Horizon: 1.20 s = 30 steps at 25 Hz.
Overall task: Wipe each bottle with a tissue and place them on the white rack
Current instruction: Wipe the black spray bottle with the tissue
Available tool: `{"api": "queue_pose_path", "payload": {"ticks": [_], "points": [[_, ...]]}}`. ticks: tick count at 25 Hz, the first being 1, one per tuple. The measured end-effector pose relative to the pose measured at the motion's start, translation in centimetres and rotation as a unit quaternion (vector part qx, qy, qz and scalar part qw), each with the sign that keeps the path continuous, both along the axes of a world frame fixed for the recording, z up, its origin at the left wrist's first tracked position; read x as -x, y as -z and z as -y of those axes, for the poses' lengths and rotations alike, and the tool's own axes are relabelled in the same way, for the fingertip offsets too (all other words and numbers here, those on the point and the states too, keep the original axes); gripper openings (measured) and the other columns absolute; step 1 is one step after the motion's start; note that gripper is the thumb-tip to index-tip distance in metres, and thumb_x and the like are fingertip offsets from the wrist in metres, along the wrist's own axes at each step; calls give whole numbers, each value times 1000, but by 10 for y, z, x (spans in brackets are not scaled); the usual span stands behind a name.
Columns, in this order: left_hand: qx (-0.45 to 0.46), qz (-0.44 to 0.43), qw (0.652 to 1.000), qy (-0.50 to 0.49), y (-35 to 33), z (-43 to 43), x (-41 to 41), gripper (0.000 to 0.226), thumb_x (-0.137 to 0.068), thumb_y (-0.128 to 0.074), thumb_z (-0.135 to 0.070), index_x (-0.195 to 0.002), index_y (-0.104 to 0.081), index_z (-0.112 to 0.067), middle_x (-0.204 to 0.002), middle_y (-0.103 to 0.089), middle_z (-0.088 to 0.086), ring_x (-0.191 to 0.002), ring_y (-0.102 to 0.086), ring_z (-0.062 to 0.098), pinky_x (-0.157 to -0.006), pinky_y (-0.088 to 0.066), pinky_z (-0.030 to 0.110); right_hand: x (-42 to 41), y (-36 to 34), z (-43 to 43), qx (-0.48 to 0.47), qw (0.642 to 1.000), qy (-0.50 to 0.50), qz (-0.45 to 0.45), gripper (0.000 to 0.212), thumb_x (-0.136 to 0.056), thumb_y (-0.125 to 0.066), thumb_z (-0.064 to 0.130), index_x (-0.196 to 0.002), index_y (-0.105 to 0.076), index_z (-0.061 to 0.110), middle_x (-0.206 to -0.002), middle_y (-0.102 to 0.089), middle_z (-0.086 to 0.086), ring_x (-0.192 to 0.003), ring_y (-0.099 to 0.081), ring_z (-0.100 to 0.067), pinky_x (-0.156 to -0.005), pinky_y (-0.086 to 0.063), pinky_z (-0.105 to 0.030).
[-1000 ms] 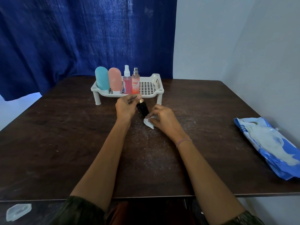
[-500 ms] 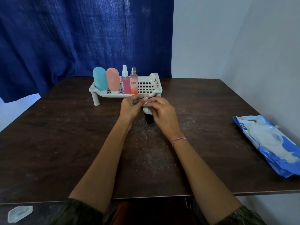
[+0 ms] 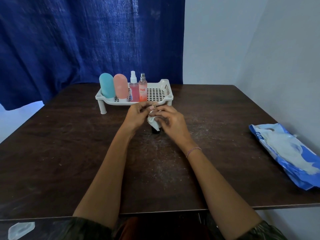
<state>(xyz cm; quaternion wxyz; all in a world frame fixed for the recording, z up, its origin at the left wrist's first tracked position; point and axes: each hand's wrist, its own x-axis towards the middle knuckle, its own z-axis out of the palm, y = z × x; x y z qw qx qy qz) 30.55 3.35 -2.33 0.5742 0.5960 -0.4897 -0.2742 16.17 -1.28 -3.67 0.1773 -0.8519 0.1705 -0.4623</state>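
Black bottle (image 3: 155, 132) stands on the counter (image 3: 69, 153) just before the rack (image 3: 168, 97). Left hand (image 3: 136, 115) pinches its cap; right hand (image 3: 170, 122) wraps the tissue (image 3: 153, 122) round its body. Best to hold the top steady, work the tissue round every side, then set it on the rack's bare right half.

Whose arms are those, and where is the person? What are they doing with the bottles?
It is just a person, no machine. The camera sits on their head and looks down, so you see only their arms, as through their eyes. On the brown table stands a white rack with four bottles in it: a blue tube, a pink tube, a pink spray bottle and an orange spray bottle. The left hand pinches the top of a small dark bottle, and the right hand holds a white tissue against it to wipe it. The blue pack on the right seems to hold more tissues.
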Motion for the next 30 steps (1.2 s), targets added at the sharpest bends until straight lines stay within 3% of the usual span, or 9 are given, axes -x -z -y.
{"api": "queue_pose_path", "payload": {"ticks": [4,7,10,15,18,21,24,27,30], "points": [[13,13,999,28,-5,-3,6,25,-94,-52,-3,-114,-63,-12,-116,-64,4,-111,-56,11,-95,-45,20,3,-2,3,-91,996,1,23,22,-81,-63,-3,-97,-72,10,-103,-65,0,-102,-57,-11,-91,-49,-25],[13,13,999,28,-5,-3,4,29,-94,-50,-1,-113,-64,-16,-121,-63,5,-118,-55,14,-102,-42,25,5,-2,3,-122,992,8,38,22,-81,-62,-3,-96,-72,10,-101,-63,5,-100,-56,-6,-88,-46,-13],[13,11,1000,23,-6,-5,5,29,-94,-49,0,-111,-65,-18,-120,-65,8,-118,-56,15,-104,-42,27,6,-2,6,-135,989,52,32,21,-79,-66,-1,-96,-72,10,-101,-66,3,-100,-58,-9,-90,-47,-19],[22,23,999,12,-6,-6,7,31,-90,-58,-2,-119,-62,-8,-111,-67,4,-103,-61,6,-94,-46,17,3,1,2,11,992,124,-11,21,-79,-68,4,-98,-72,9,-97,-69,-2,-95,-56,-14,-83,-43,-17],[29,-3,999,-31,-2,-3,6,33,-85,-65,-3,-119,-64,-7,-105,-68,0,-99,-62,6,-96,-47,22,-3,2,-4,51,990,134,-11,19,-80,-65,2,-99,-69,4,-96,-67,-7,-92,-59,-18,-83,-47,-21],[26,-33,998,-55,4,-1,0,32,-85,-64,-2,-117,-64,-6,-104,-70,5,-104,-64,14,-98,-48,31,-8,4,-12,88,990,98,-42,17,-80,-62,4,-96,-69,2,-94,-66,-9,-84,-62,-22,-75,-54,-34],[19,-48,997,-62,8,0,-2,30,-88,-60,-1,-116,-65,-9,-103,-71,7,-103,-65,14,-94,-50,32,-5,6,-13,103,988,79,-85,17,-76,-64,4,-92,-69,3,-90,-65,-9,-78,-62,-23,-69,-54,-38],[14,-72,995,-61,10,0,4,28,-90,-59,-3,-115,-65,-10,-107,-70,13,-98,-65,15,-85,-54,33,1,6,-11,51,986,145,-63,15,-76,-69,6,-91,-72,9,-88,-67,-2,-78,-62,-18,-68,-53,-29],[11,-79,995,-64,11,3,6,27,-89,-60,-5,-113,-66,-15,-107,-70,10,-104,-65,21,-88,-54,40,0,2,-12,70,979,176,-74,15,-78,-69,9,-92,-72,13,-89,-67,2,-82,-58,-16,-68,-45,-21]]}}
